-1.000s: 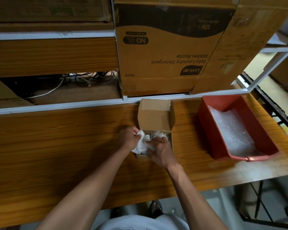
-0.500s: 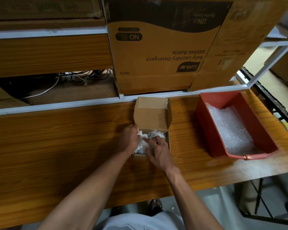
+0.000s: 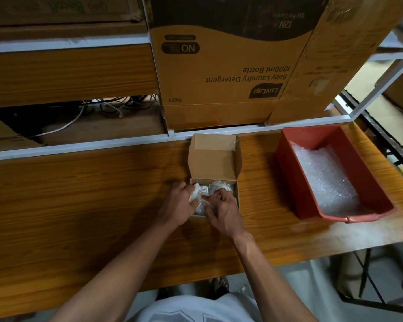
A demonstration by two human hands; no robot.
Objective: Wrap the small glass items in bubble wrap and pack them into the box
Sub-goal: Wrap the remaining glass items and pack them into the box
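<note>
while both hands work inside the small cardboard box (image 3: 215, 159) on the wooden table (image 3: 79, 205), the left hand (image 3: 179, 204) curls its fingers around the bubble-wrapped glass items (image 3: 204, 194) at the box's left edge and the right hand (image 3: 223, 211) pinches the same wrapping from the near right, the bundle lying in the box under its raised lid. to the right, well apart, sits a red plastic bin (image 3: 289, 173) lined with loose bubble wrap (image 3: 323, 182). beyond the table's far edge runs a white metal shelf frame (image 3: 79, 148) carrying a big upside-down detergent carton (image 3: 223, 66), with tangled cables (image 3: 107, 110) in the dark gap at far left.
</note>
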